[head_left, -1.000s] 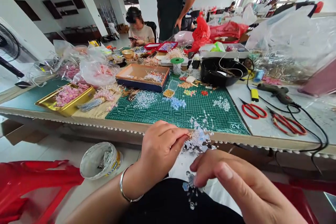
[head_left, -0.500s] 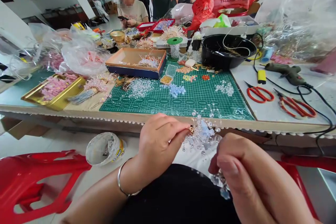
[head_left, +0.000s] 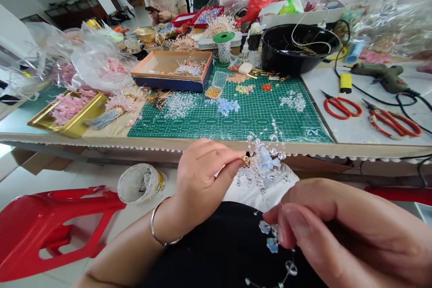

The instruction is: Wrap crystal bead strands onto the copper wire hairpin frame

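Note:
My left hand (head_left: 204, 184) pinches the gold-coloured end of a beaded flower spray (head_left: 265, 159), held just in front of the table's edge. Clear beads on thin stems and pale blue petals fan out from it to the right. Lower and closer to me, my right hand (head_left: 324, 225) has thumb and fingers closed on a beaded strand (head_left: 272, 245). Small blue flowers and clear beads hang from that strand over my black clothing. Whether a fine thread joins the strand to the spray is hard to make out.
On the green cutting mat (head_left: 209, 129) lie clear beads (head_left: 182, 105), blue petals (head_left: 227, 106) and a small box of gold beads (head_left: 213, 92). Behind stand an open box (head_left: 168, 83) and a black basin (head_left: 297, 58). Red-handled pliers (head_left: 342, 109) and a glue gun (head_left: 383, 74) lie right.
My right hand has shifted slightly and its fingers have opened out a little, so more of the beaded strand hangs in view. My left hand keeps its pinch, and the view has tilted slightly downward.

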Available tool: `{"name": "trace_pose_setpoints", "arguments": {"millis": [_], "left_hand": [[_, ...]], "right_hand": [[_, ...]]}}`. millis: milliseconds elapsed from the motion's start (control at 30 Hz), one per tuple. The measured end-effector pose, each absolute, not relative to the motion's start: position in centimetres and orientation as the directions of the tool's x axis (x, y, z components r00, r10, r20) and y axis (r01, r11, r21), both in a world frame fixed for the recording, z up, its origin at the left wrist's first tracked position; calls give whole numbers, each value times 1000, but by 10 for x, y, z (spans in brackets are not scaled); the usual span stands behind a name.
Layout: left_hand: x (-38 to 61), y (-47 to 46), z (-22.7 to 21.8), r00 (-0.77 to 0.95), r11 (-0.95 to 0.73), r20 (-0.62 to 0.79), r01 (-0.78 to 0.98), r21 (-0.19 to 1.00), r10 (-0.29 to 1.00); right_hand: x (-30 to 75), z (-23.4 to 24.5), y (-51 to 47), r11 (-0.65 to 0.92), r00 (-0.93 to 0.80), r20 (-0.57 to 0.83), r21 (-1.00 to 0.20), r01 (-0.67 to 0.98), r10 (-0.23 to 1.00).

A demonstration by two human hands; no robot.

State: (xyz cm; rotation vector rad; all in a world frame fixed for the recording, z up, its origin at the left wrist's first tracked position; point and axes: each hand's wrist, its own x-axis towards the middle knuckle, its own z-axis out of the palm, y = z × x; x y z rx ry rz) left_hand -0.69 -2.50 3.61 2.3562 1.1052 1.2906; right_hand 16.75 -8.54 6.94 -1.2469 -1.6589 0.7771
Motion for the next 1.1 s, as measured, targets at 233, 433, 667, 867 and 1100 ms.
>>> {"name": "trace_pose_setpoints", "arguments": {"millis": [233,433,667,867,1100], "left_hand": [[-6,-26,35,333,-687,618,510,517,712],[-6,-27,35,334,-690,622,514,510,708],[-6,-28,34,328,-690,631,531,492,703],[-6,-29,34,332,-689,629,538,486,703],[-6,-33,36,355,-699,651,594,397,671]], "right_hand": [[164,66,-82,240,-102,218,-882,405,971],[168,64,-83,217,-116,185,-875,432,976],[176,65,-80,210,-199,128,-854,476,972],[176,68,-80,212,-227,116,-862,460,967],[172,68,-78,255,-192,178,-799,544,965]]}}
